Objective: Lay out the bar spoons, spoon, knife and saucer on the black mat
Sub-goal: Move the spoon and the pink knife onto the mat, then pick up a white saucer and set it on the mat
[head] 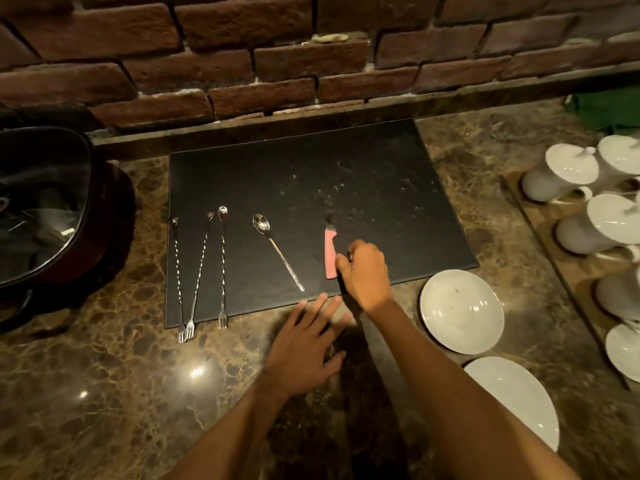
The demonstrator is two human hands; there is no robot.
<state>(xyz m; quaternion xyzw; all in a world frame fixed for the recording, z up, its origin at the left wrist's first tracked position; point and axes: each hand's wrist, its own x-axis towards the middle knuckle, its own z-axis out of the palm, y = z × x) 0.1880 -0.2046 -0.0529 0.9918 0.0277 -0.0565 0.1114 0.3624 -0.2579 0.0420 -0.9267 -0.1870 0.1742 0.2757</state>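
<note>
Head view — right hand (363, 271) fingers curled beside knife (330, 254); left hand (308, 348) spread, empty; saucer (462, 311) off mat (381, 174)

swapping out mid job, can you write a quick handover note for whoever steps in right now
Right hand: curled beside the pink knife, at its handle; whether it grips is unclear.
Left hand: open, flat on the counter just below the mat.
On the mat: three bar spoons at left, fork ends overhanging the near edge; spoon in the middle; knife right of it.
Done: bar spoons, spoon, knife laid out.
Left: saucer, on the counter off the mat's right corner; a second white dish lies nearer.
</note>
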